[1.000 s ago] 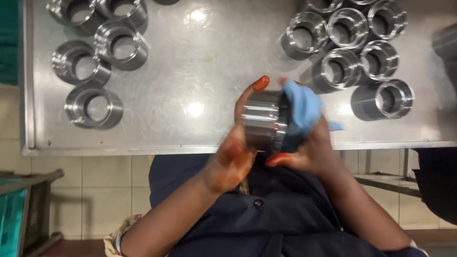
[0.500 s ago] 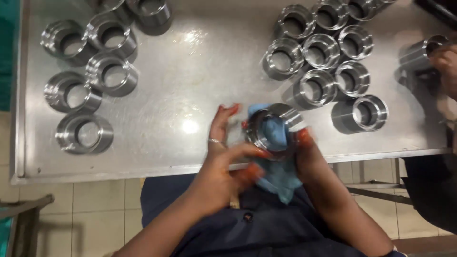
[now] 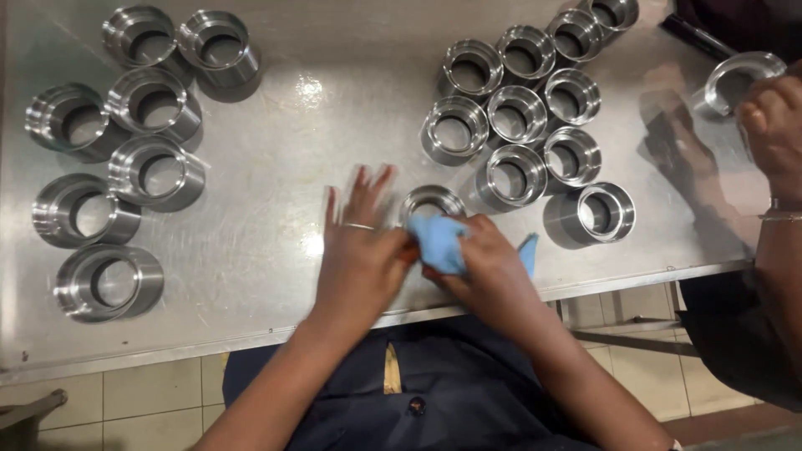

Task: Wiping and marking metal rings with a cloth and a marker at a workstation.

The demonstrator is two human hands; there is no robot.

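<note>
Left hand rests flat beside a steel ring on the metal table, fingers spread apart, touching the ring's left side. Right hand has fingers clamped on a blue cloth, pressed against the ring's near edge (ring stands upright, near the table's front edge). Finished-looking rings sit in two groups, left and right. A co-worker's hand holds another ring at far right.

Shiny, smooth machined metal rings sit on a glossy, lightly scuffed steel table. A soft, matt blue cloth covers one polished ring.
</note>
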